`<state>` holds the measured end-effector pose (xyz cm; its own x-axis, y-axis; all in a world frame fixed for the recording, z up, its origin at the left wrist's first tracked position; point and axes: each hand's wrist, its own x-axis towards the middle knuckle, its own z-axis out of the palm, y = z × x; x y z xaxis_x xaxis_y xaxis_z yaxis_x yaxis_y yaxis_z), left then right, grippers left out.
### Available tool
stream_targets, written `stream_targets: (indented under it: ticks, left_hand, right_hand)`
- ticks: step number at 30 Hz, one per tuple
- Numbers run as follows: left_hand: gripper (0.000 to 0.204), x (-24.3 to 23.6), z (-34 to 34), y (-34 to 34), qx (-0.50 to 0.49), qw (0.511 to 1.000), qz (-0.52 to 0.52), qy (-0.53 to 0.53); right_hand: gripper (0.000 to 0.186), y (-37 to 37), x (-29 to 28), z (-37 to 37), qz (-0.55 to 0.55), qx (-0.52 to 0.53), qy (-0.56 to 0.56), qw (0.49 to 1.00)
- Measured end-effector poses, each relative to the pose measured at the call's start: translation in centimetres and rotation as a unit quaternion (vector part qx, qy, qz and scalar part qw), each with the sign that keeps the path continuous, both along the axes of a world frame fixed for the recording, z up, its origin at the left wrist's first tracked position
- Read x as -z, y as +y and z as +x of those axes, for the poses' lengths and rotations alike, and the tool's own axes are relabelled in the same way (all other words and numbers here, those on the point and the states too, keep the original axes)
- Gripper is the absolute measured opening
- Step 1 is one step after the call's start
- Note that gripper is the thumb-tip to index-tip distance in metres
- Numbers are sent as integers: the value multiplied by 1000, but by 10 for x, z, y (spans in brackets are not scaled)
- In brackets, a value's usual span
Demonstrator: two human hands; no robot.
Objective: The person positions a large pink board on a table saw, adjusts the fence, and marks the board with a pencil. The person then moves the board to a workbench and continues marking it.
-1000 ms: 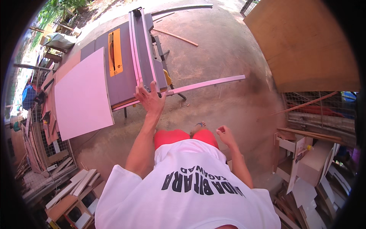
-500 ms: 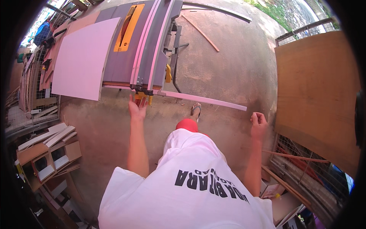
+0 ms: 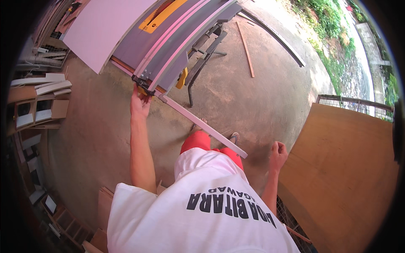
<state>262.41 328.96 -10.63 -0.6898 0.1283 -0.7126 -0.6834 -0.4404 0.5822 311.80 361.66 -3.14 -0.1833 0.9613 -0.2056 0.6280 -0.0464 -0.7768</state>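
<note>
Strip: long pale pink strip [image 3: 198, 122] runs along the table saw [image 3: 177, 46] top, its near end overhanging toward the person's legs.
Scrap stacks: offcut boards [image 3: 40, 90] piled at far left on the concrete floor [image 3: 244, 97].
Panel: pink sheet [image 3: 105, 25] lies on the saw's left side.
Left hand: left hand [image 3: 140, 103] grips the saw's near edge, just left of the strip.
Right hand: right hand [image 3: 277, 155] loosely fisted, empty, well apart from the strip.
Plywood: large brown board [image 3: 346, 177] stands at right.
</note>
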Motion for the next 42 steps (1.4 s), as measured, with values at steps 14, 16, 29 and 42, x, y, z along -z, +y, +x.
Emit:
stream_targets:
  ticks: [14, 16, 29, 42]
  left_hand:
    - [82, 19, 39, 48, -231, 951, -121, 165]
    - [75, 21, 44, 76, -256, 939, -129, 189]
    - [61, 38, 58, 73, -226, 845, -396, 280]
    - [46, 113, 36, -15, -321, 883, -219, 263]
  right_hand:
    - [21, 234, 32, 97, -19, -168, -11, 986]
    - [21, 286, 5, 57, 32, -183, -13, 982]
    - [33, 364, -27, -417, -28, -486, 170, 857]
    - [54, 406, 97, -688, -244, -572, 113, 775]
